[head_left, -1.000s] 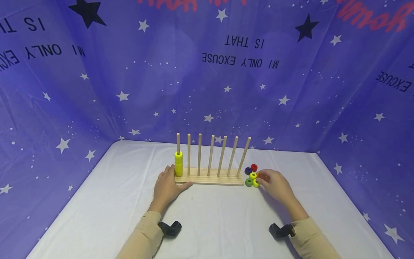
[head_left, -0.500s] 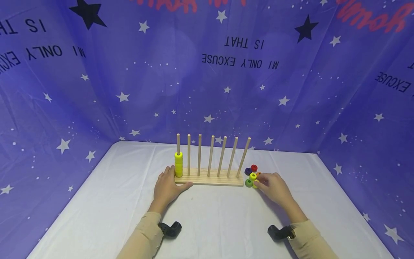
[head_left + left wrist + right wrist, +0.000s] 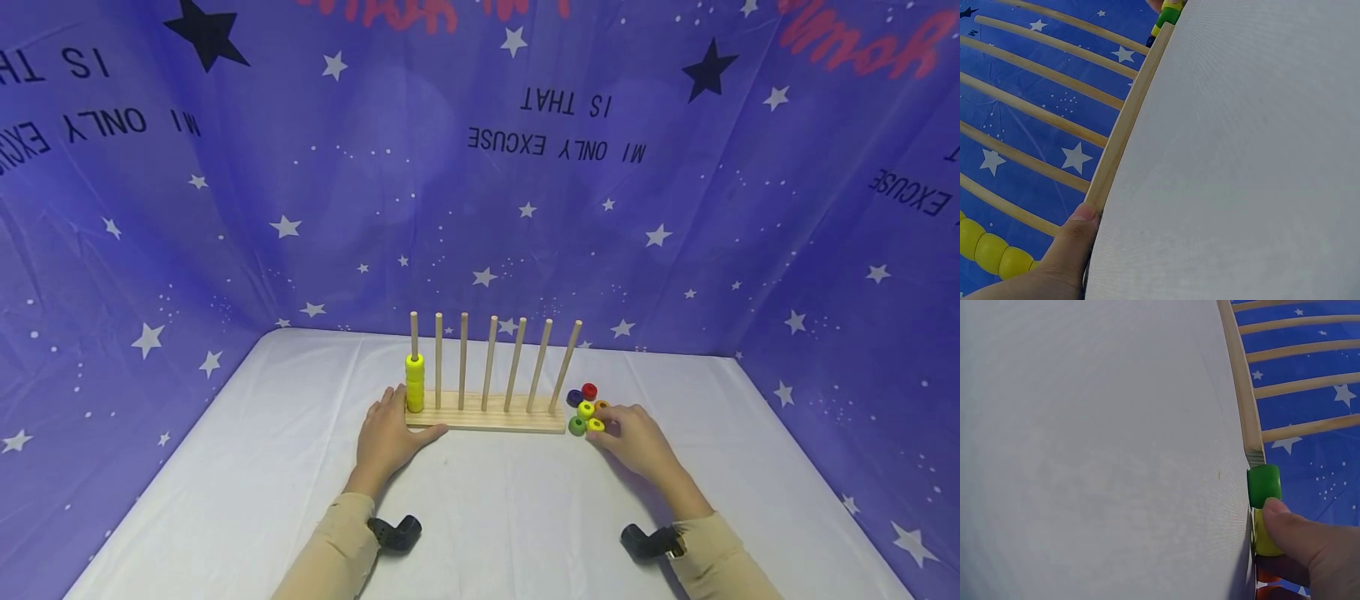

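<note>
My left hand (image 3: 386, 433) holds the left end of a wooden peg rack (image 3: 487, 414), its thumb along the front edge of the base; the left wrist view shows the thumb (image 3: 1072, 237) there. Yellow beads (image 3: 415, 383) are stacked on the leftmost peg. Right of the rack, my right hand (image 3: 637, 437) pinches the front yellow bead (image 3: 596, 425) in a small cluster. In the right wrist view its thumb covers part of that yellow bead (image 3: 1265, 534), beside a green bead (image 3: 1264, 485). The other right fingers are partly hidden.
Around the pinched bead lie another yellow bead (image 3: 586, 409), a dark blue bead (image 3: 575, 398), a red bead (image 3: 589, 391) and an orange bead (image 3: 602, 406). Several bare pegs (image 3: 489, 362) stand along the rack. A starry purple cloth (image 3: 480, 192) rises behind the white table (image 3: 495, 517).
My right hand has shifted slightly toward the front of the cluster, its fingers leaving the orange bead for the front yellow one. The left hand and rack stay put.
</note>
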Motion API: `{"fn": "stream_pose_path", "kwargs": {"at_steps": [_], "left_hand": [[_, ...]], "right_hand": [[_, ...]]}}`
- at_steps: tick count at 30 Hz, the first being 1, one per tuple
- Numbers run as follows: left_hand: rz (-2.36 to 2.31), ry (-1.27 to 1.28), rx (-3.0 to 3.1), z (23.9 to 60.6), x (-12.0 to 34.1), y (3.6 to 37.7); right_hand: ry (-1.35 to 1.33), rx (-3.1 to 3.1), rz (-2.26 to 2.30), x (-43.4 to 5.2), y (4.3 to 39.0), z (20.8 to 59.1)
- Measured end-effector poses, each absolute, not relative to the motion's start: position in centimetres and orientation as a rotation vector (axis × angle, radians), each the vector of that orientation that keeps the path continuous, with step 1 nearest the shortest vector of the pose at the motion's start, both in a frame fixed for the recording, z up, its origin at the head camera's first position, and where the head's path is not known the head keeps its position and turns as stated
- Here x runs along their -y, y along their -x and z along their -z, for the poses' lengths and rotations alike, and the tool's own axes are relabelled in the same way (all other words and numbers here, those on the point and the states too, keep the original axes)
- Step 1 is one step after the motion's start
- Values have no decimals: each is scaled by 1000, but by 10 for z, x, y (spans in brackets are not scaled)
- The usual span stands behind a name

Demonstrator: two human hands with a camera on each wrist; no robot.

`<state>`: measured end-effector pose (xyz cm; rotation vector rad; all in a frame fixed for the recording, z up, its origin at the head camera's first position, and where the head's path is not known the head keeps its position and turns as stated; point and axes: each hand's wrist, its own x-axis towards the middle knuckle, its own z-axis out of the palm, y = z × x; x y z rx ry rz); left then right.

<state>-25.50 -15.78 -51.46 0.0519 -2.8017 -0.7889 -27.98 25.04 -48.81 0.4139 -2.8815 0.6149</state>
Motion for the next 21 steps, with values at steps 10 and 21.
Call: {"fn": "stream_pose_path", "kwargs": {"at_steps": [10, 21], "left_hand": [[803, -50, 2794, 514, 157, 255], [799, -51, 2799, 514, 158, 255]], "right_hand": [[-460, 2827, -705, -250, 283, 477], [-477, 2719, -701, -241, 291, 429]]}}
